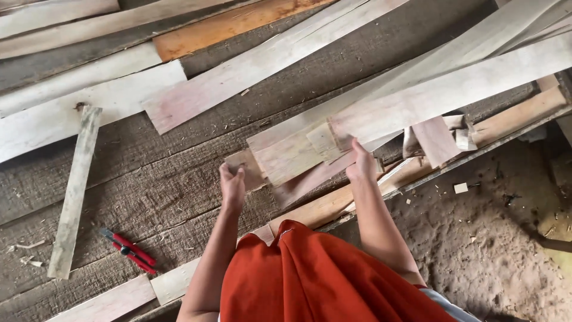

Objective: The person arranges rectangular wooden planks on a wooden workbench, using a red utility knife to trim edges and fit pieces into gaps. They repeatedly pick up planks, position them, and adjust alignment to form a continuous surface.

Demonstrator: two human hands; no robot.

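Note:
My left hand grips a small flat piece of wood at the near end of a stack of thin pale boards. My right hand rests on the near end of a long pale board that runs up to the right, fingers curled over its edge. Between the hands lie overlapping board ends and a small square offcut. An orange cloth covers my body below the arms.
Red-handled pliers lie on the dark plank platform at lower left. A narrow grey slat lies left. More long boards cross the top. A dirt floor with wood chips lies at right, beyond the platform edge.

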